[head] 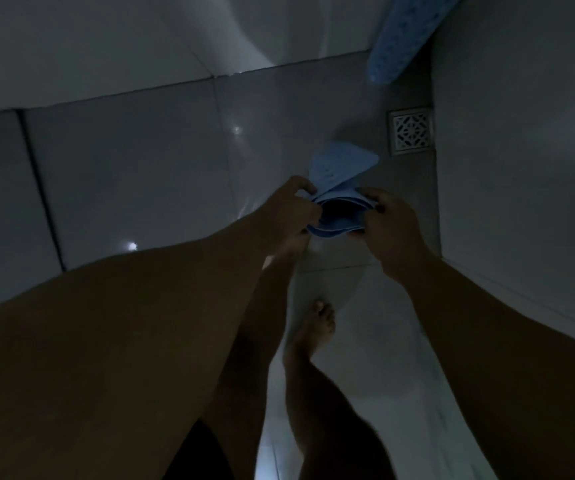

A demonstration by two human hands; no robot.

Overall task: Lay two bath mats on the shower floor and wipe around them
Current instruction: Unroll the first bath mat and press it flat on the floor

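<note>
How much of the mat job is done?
Nothing is laid yet. Both hands, left and right, grip one rolled blue mat above the floor near the drain. The other mat still leans in the corner. Left: spread both, then wipe around them.

A square metal drain (410, 134) sits in the tiled floor (133, 174), tight against the wall (521, 140). A bare foot (315, 327) stands on the floor, well below the drain.
</note>
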